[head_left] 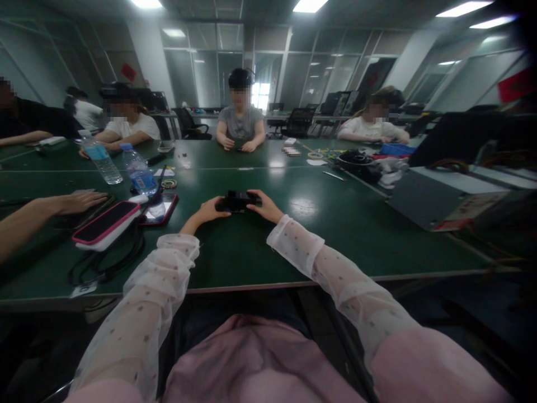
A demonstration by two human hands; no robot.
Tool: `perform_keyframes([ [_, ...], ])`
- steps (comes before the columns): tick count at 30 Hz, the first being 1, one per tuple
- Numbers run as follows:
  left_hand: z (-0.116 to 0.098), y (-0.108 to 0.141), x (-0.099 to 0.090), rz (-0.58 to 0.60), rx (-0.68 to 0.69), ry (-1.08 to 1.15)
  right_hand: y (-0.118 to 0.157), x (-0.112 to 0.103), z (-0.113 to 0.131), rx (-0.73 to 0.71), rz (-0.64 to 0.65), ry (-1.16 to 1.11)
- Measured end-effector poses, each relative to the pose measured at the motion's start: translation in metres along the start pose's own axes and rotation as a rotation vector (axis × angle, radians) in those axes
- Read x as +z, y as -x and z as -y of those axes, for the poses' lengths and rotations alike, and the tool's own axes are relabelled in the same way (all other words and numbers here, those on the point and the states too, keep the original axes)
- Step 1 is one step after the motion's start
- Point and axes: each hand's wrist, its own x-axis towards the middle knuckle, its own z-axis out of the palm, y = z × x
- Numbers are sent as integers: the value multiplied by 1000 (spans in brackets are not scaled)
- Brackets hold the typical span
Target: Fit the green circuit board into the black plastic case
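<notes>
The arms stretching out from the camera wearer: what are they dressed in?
Both arms wear sheer white sleeves dotted with small spots, gathered in a ruffle at the wrist. The left hand and right hand are bare, without gloves; no rings or watch can be made out.

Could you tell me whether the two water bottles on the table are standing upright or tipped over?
Upright: both water bottles stand on their bases on the green table, caps on top.

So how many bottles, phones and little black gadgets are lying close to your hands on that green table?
Water bottles: 2, one behind, one nearer.
Phones: 2, pink-edged and red-edged.
Black device: 1, held by left hand and right hand.
Total: 5
</notes>
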Motion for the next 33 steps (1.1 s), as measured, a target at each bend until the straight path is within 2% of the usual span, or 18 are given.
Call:
perform_keyframes([
  [6, 2, -1, 2, -15, 21, -69, 5, 3, -8, -9, 85, 145],
  [21, -18, 4, -2, -35, -33, -30, 6, 2, -6, -6, 105, 129],
  [33, -3, -1, 2, -37, 15, -83, 5, 3, -9, -7, 97, 154],
])
